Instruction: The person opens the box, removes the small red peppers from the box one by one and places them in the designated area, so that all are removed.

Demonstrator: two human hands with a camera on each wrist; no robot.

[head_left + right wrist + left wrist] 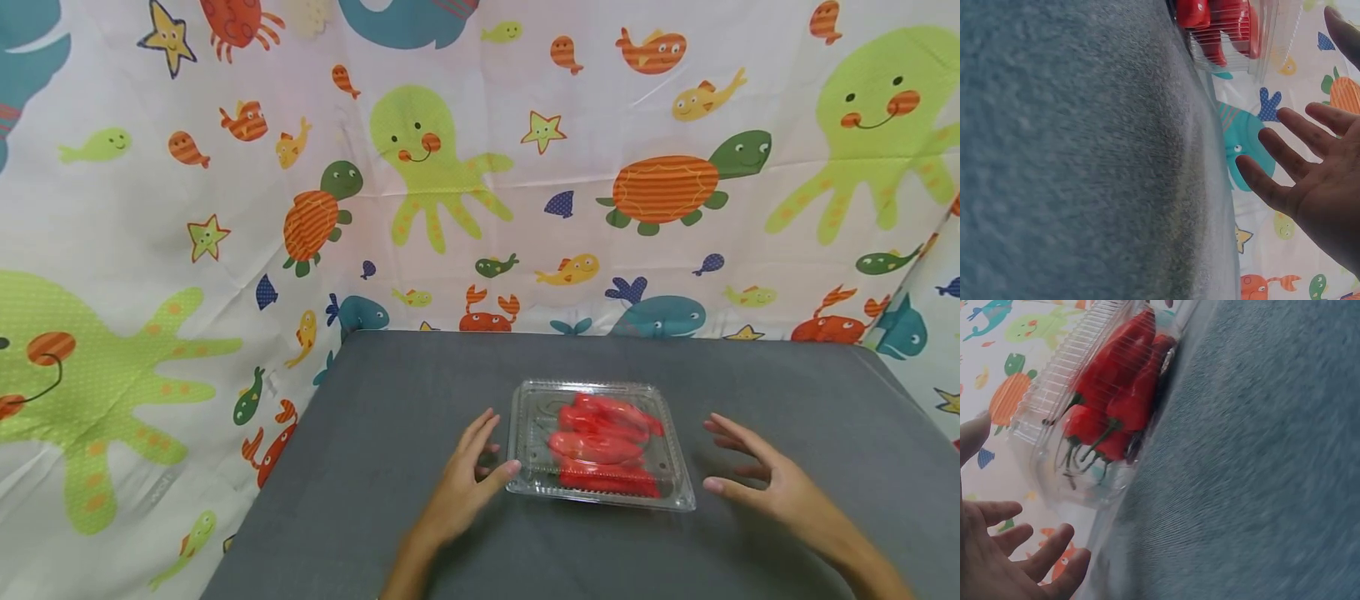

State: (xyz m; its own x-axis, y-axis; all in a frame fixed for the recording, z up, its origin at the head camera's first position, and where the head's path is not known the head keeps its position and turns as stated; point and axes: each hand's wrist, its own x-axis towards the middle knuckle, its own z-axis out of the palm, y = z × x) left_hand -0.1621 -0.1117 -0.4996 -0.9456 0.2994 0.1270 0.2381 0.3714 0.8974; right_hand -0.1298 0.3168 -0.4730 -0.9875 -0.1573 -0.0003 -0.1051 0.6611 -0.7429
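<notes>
A clear plastic clamshell box (536,417) with its lid down sits on the grey table. Inside lie several red peppers (600,448), their green stems visible in the left wrist view, toward the left hand. Just left of the box is my left hand (461,487), fingers spread and slightly bent, the thumb tip by the box's left edge; whether it touches cannot be told. On the other side my right hand (772,479) is held apart from the box, its fingers extended and palm facing it. Neither hand holds anything.
The grey cloth-covered table (405,400) spreads around the box on all sides. Behind it and at the left hangs a white curtain (465,50) printed with sea animals, reaching down to the table's back edge.
</notes>
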